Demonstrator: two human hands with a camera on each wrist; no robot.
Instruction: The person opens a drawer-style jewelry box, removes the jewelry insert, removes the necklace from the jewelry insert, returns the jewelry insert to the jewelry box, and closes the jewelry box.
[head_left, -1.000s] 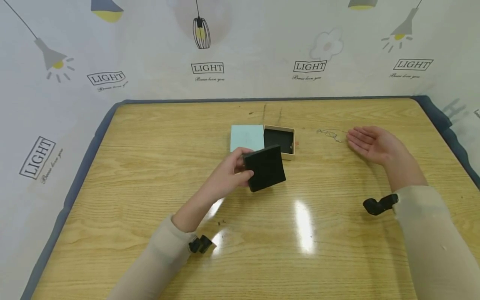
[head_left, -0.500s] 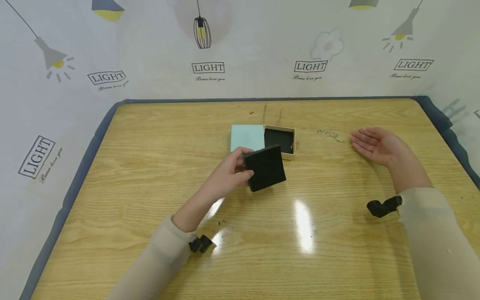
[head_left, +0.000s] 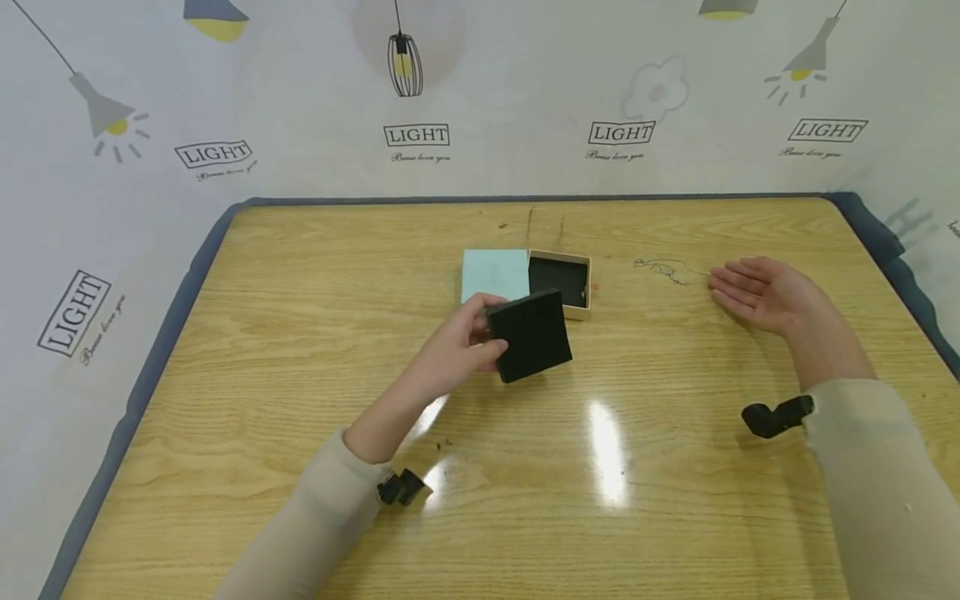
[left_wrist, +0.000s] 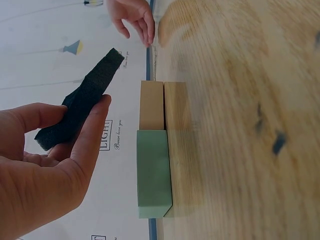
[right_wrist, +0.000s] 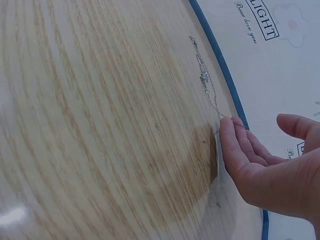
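My left hand pinches a square black foam pad by its left edge, between thumb and fingers. It is held tilted above the table; in the left wrist view the foam pad shows edge-on. Further right, my right hand lies palm up with straight fingers. A thin silver chain necklace rests on the table beside its fingertips. Seen from the right wrist, one strand of the necklace reaches across the fingertips of the right hand, whose thumb stands apart.
Behind the foam pad, a small box stands with its pale blue sleeve to the left and its kraft drawer pulled out to the right. Black lining shows inside the drawer. A printed white curtain borders the wooden table.
My right hand has shifted a little to the right and toward me, and the strand at its fingertips stretches along with it. The left hand and foam pad stay in place.
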